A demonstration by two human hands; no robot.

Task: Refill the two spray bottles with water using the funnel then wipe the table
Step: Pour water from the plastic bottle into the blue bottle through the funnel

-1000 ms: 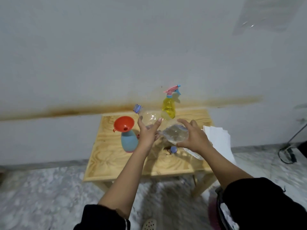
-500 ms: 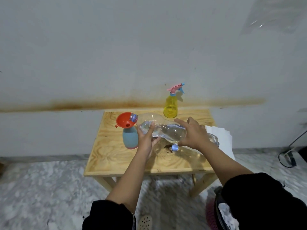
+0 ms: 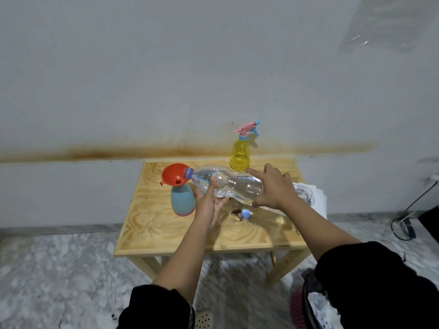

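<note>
Left hand (image 3: 209, 203) and right hand (image 3: 273, 188) gripped the water bottle (image 3: 237, 185), its mouth at the funnel (image 3: 173, 174) just beyond the left hand; a slow tilt should prevent spills.

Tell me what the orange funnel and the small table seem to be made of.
The round orange funnel looks like smooth, opaque plastic: even colour, moulded tab on the rim. The small pale table looks like unpainted plywood or pine: swirling grain and a dark knot show.

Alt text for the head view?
Left hand and right hand hold a clear water bottle tipped sideways, its mouth at the orange funnel in the blue spray bottle on a table. A yellow spray bottle stands behind.
</note>
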